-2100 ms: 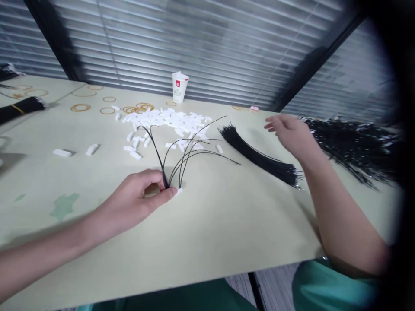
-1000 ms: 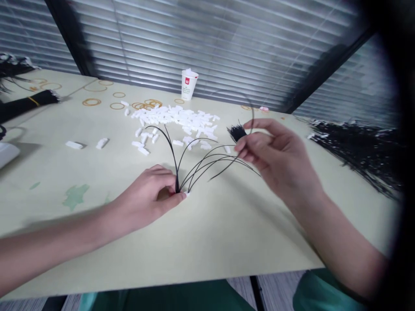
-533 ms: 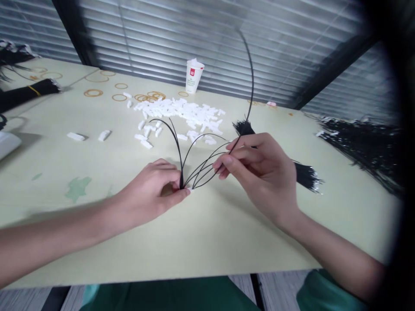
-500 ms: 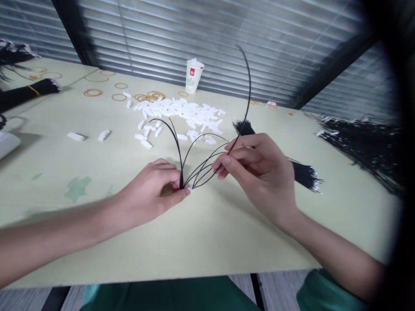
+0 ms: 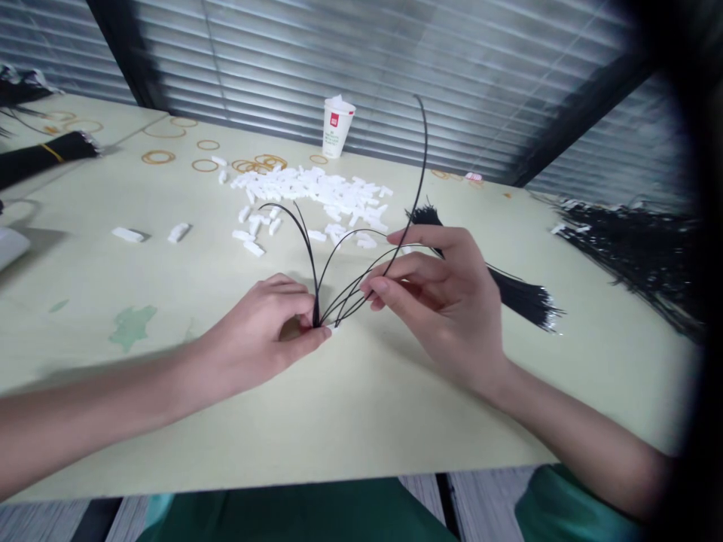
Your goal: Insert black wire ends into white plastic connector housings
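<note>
My left hand [image 5: 265, 331] rests on the pale green table [image 5: 169, 361] and pinches a small white connector [image 5: 329, 329]. Several thin black wires [image 5: 316, 256] fan up and outward from that connector. My right hand [image 5: 440, 301] pinches a single black wire [image 5: 415, 188] between thumb and forefinger, close to the connector. That wire arcs up high above the table. Behind my right hand lies a bundle of black wires [image 5: 520, 293].
A heap of white connectors [image 5: 316, 196] lies at the table's middle back, with two loose ones [image 5: 152, 233] to the left. Rubber bands [image 5: 158, 156] and a paper cup [image 5: 337, 128] sit near the blinds. A large tangle of black wires [image 5: 626, 248] fills the right side.
My right hand picked a single wire from the bundle and carried it left and down toward the connector. My left hand kept its pinch in the same place.
</note>
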### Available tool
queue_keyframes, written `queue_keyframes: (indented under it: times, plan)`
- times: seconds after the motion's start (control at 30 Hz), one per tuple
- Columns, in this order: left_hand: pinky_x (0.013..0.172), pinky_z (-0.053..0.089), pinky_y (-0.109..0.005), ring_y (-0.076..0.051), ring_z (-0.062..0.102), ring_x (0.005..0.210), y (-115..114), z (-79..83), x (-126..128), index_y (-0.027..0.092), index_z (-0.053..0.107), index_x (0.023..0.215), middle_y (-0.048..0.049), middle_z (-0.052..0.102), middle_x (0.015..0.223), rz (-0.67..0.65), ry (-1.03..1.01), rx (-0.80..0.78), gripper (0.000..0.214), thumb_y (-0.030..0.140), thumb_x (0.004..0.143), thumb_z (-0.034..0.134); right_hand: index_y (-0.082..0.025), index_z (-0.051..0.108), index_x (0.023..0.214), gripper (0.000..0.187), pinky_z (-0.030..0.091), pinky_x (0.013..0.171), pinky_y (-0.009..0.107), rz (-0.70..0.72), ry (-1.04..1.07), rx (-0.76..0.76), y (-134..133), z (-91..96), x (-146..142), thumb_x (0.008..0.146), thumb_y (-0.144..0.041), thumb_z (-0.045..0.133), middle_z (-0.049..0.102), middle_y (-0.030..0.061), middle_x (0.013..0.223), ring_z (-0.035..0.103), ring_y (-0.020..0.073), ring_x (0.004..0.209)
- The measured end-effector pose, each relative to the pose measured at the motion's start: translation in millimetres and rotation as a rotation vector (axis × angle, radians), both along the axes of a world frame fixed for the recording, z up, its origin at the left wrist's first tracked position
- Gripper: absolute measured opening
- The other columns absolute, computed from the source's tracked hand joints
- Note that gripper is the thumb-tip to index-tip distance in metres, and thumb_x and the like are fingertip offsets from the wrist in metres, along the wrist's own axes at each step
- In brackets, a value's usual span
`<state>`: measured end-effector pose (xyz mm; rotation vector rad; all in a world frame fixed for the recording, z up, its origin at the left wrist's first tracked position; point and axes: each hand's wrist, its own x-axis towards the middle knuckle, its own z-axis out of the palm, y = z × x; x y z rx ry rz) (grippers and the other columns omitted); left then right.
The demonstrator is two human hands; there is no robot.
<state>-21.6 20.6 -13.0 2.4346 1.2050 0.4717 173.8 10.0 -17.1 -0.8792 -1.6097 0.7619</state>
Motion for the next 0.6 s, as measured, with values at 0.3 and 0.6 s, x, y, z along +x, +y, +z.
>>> queue_keyframes:
  times: [0.3,0.6]
  plan:
    - [0.068,0.041,-0.033,-0.019,0.053,0.076,0.0,0.8,0.1,0.017,0.057,0.067,-0.0028,0.057,0.068,-0.004,-0.001,0.002,0.020,0.029,0.082,0.053,-0.027,0.044,0.103,0.031,0.054,0.062,0.030,0.003,-0.012,0.017,-1.0,3.8,1.6,0.079,-0.015,0.060,0.062,-0.0031,0.073,0.061,0.0131,0.065]
    - [0.068,0.041,-0.031,-0.018,0.052,0.076,0.5,0.1,0.4,0.017,0.053,0.063,-0.0019,0.057,0.069,0.001,0.008,0.001,0.022,0.028,0.082,0.053,-0.025,0.045,0.104,0.030,0.054,0.061,0.028,0.011,-0.015,0.040,0.1,0.1,0.3,0.079,-0.015,0.060,0.063,-0.0028,0.073,0.062,0.0123,0.066]
